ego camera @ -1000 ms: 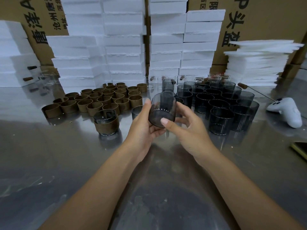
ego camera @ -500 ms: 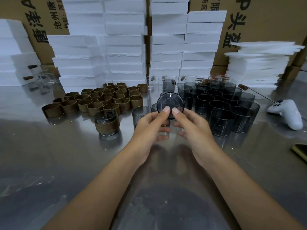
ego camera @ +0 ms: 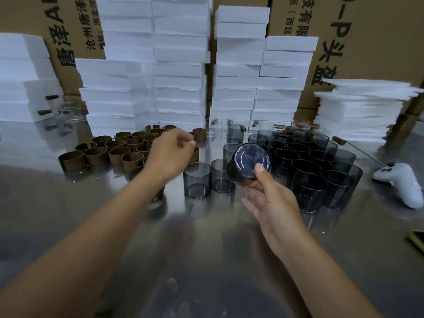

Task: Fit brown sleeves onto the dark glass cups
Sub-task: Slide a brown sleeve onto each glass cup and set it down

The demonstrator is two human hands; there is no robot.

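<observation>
While the steel table (ego camera: 68,226) stretches wide and bare at its near edge, its far edge is walled by cardboard boxes (ego camera: 378,42) and stacks of white foam blocks (ego camera: 179,65), with a pile of thinner foam sheets (ego camera: 362,111) at the far right corner. On the right half of the table stands a packed group of dark glass cups (ego camera: 309,166), all upright with mouths up and nothing visible inside them; two more of them (ego camera: 197,180) stand apart at the middle, just beside the hands. Left of centre lies a cluster of brown sleeves (ego camera: 119,150), short open rings standing on end, touching one another. A white controller (ego camera: 403,184) rests near the right edge.

One dark cup (ego camera: 249,162) is held off the table by the right hand (ego camera: 270,203), at the middle of the table in front of the group. It is tipped on its side, its axis running toward the camera, so the round, glossy base faces the viewer and the mouth points toward the far edge. The glass is smoky grey, translucent, with pale reflections on the base. The thumb presses the base rim and the fingers cup the wall from below.

The left hand (ego camera: 169,154) hovers over the right side of the sleeve cluster, fingers curled and pinched narrowly together; whether they hold a sleeve cannot be told. A partly hidden cup with a brown sleeve sits under the left forearm.
</observation>
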